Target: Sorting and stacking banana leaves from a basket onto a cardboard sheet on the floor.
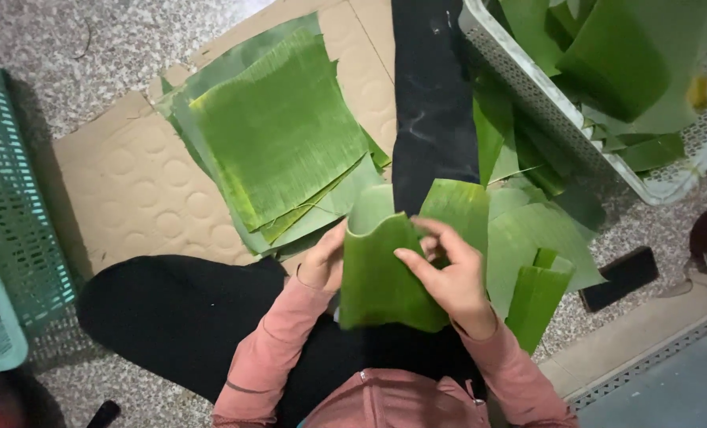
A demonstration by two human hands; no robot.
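Speckled floor [131, 40] under cardboard [131, 190]; both my hands grip one banana leaf piece [377, 277], left hand [324, 265] behind, right hand [449, 273] in front.

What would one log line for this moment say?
left hand: holds leaf piece | right hand: holds same leaf piece | leaf stack: on cardboard | white crate: leaves inside

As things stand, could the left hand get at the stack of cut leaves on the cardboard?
Probably yes. The left hand grips the leaf piece beside the stack of cut leaves, and nothing lies between them. It would have to let go of the piece first.
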